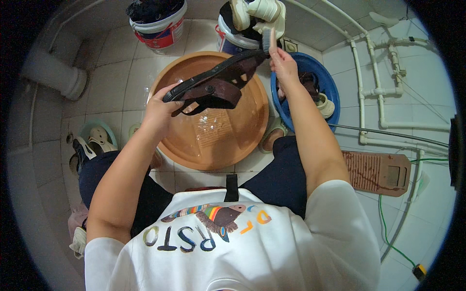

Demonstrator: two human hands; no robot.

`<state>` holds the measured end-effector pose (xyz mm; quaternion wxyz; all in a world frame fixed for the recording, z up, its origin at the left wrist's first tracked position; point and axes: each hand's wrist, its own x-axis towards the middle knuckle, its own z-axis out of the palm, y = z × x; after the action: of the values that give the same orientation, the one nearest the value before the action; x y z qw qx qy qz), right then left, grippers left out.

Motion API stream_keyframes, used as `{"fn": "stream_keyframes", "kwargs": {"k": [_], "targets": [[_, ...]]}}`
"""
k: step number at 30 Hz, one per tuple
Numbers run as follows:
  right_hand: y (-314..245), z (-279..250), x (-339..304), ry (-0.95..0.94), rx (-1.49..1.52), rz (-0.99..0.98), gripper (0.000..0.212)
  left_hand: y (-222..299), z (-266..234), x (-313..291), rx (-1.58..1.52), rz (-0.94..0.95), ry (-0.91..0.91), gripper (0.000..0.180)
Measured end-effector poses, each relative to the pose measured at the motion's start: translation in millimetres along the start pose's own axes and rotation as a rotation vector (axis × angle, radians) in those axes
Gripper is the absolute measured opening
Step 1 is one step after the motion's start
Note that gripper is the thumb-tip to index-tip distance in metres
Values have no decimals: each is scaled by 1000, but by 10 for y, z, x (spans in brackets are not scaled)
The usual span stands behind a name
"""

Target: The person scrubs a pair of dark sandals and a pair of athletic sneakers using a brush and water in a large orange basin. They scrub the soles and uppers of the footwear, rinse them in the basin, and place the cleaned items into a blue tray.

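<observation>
A dark brown and black strappy sandal [221, 80] is held tilted above a round orange-brown basin [216, 156], its sole edge turned up and away from me. My left hand [162, 106] grips one end of it, thumb near the strap. In my right hand [285, 68] is a scrub brush [270, 41] with a pale back and dark bristles, held upright by the sandal's far end. Whether the bristles touch the sandal I cannot tell. Wet, shiny patches and a ridged washboard pattern show on the basin's bottom.
Right of the basin stands a blue tub [335, 80] with shoes in it. Behind are two buckets, one red-and-white [162, 36], the other topped with white shoes [262, 12]. A brown washboard [376, 173] lies right, near white pipes [359, 77]. Clogs [99, 138] sit left.
</observation>
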<state>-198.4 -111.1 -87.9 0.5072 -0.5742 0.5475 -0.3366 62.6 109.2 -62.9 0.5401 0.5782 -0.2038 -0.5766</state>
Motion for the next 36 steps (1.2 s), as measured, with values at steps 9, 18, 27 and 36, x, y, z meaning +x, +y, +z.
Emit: {"fn": "stream_keyframes", "kwargs": {"k": [9,18,27,36], "targets": [[-331,72,-154,-277,707,-113,45,246,40,-84,259,46,-432,62],[-659,838,-947,-377,322,-255,45,246,335,-12,549,441,-132,42],[-985,913,-1289,-224,-853,-828,39,228,270,28,992,286,177,30],[-740,705,-907,-58,-834,-922,34,182,287,9,931,361,215,27]]}}
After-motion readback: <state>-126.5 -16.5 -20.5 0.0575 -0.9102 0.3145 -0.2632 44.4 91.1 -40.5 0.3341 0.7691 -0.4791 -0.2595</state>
